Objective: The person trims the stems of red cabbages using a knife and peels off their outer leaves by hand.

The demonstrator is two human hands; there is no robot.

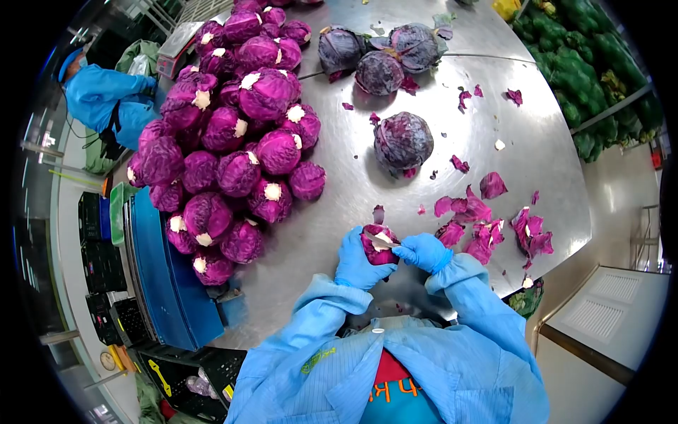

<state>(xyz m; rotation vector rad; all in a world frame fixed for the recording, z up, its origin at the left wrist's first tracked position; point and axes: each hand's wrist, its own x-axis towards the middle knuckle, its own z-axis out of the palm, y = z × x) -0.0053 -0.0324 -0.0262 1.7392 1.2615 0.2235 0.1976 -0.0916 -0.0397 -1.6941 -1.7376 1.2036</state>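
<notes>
Near the front edge of the steel table, my left hand (pixel 358 262), in a blue glove, is wrapped round a red cabbage (pixel 376 256) from its left side. The cabbage's pale cut stem end faces up. My right hand (pixel 421 252), also gloved, is closed on the handle of a small knife (pixel 382 242), whose blade lies against the white stem. A dark, untrimmed cabbage (pixel 403 144) sits farther up the table. Torn purple leaves (pixel 474 212) are scattered to the right of my hands.
A large heap of trimmed red cabbages (pixel 219 162) covers the table's left side. More dark cabbages (pixel 379 73) sit at the back. Black crates (pixel 102 266) and a blue bin (pixel 166 275) stand left. Green net sacks (pixel 593 71) are at right. A person (pixel 113 95) works at far left.
</notes>
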